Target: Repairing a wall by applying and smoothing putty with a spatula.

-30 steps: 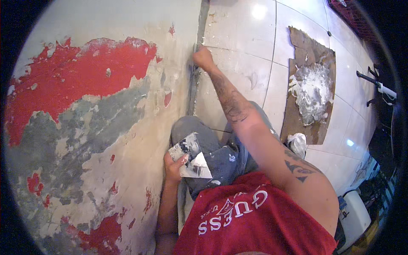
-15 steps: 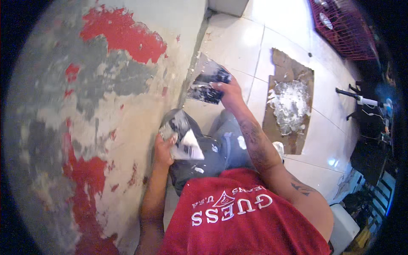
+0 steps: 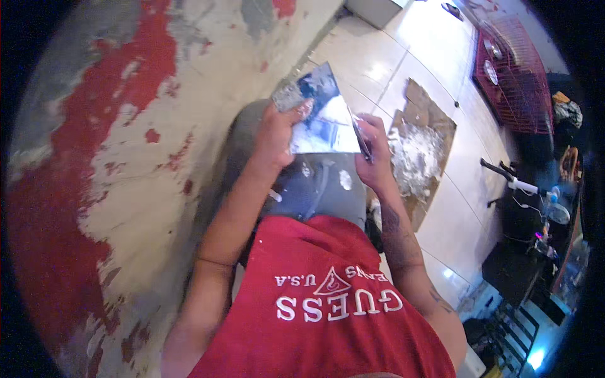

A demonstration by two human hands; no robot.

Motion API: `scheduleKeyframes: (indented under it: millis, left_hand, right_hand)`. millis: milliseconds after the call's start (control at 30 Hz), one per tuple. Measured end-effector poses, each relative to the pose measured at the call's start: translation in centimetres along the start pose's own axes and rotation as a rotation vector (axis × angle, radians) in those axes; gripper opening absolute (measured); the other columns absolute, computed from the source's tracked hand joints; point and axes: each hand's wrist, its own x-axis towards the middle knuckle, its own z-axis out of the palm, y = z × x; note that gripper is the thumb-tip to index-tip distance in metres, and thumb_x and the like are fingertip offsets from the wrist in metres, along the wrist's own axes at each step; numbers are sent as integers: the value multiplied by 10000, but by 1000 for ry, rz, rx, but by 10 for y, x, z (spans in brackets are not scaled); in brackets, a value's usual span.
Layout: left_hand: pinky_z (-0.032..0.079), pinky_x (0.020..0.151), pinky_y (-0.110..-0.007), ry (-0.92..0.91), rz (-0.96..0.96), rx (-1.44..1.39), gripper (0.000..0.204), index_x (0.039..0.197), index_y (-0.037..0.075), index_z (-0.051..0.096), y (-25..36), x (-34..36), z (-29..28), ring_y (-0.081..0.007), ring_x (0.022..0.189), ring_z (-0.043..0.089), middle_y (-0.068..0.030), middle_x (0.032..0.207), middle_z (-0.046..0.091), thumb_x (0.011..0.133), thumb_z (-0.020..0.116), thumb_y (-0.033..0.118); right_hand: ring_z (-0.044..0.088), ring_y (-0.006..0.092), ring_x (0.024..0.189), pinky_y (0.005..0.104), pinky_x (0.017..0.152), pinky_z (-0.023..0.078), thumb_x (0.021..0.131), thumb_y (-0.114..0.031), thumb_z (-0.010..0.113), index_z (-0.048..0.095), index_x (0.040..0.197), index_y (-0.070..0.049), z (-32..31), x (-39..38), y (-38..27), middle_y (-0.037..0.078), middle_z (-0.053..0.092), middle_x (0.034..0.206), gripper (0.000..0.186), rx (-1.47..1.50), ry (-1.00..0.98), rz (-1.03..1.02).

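My left hand (image 3: 275,135) is closed around one end of a wide putty knife (image 3: 326,129), thumb on top of it. Its broad metal face is shiny, with whitish smears near the thumb. At its right edge, my right hand (image 3: 375,150) grips a second putty knife (image 3: 361,137), which shows almost edge-on as a thin dark strip. The two tools meet or nearly meet in front of my grey, white-spotted trousers (image 3: 315,183). Left of me rises a wall (image 3: 142,189) with patches of red paint, grey and cream filler.
A torn piece of cardboard (image 3: 433,113) bearing white putty (image 3: 413,154) lies on the pale tiled floor (image 3: 454,208) at right. Farther off stand a dark red wire cage (image 3: 513,75) and a black stand with a white part (image 3: 522,186). A grey box-like object (image 3: 375,9) sits beside the wall.
My right hand has come back from near the wall's foot to the left hand, bringing its putty knife against the other. The left hand has risen, and the view has shifted.
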Motion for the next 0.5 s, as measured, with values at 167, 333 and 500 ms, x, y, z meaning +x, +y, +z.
scheduleKeyframes:
  millis: [167,333,500]
  left_hand:
    - [479,684,-298,5,90,123,296,1026,-3,505,-10,-8,-8,-171,764,575,-71,912,578,735,551,30]
    - [460,645,-279,126,202,265,193,900,-19,555,-8,-2,-10,-145,724,560,-70,817,590,713,596,12]
    - [429,659,-279,192,515,622,202,920,-47,554,-13,9,-8,-145,713,546,-76,835,597,743,578,48]
  right_hand:
    - [475,253,987,306,857,370,613,128,455,454,1066,-60,-8,-13,7,130,473,1036,490,8,39,176]
    - [502,284,977,308,855,391,609,121,433,465,1065,-36,-36,4,-35,148,497,1040,483,-7,18,166]
    - [492,312,980,331,820,412,626,120,411,479,1074,-41,-24,25,-65,163,495,1047,481,-215,-285,147]
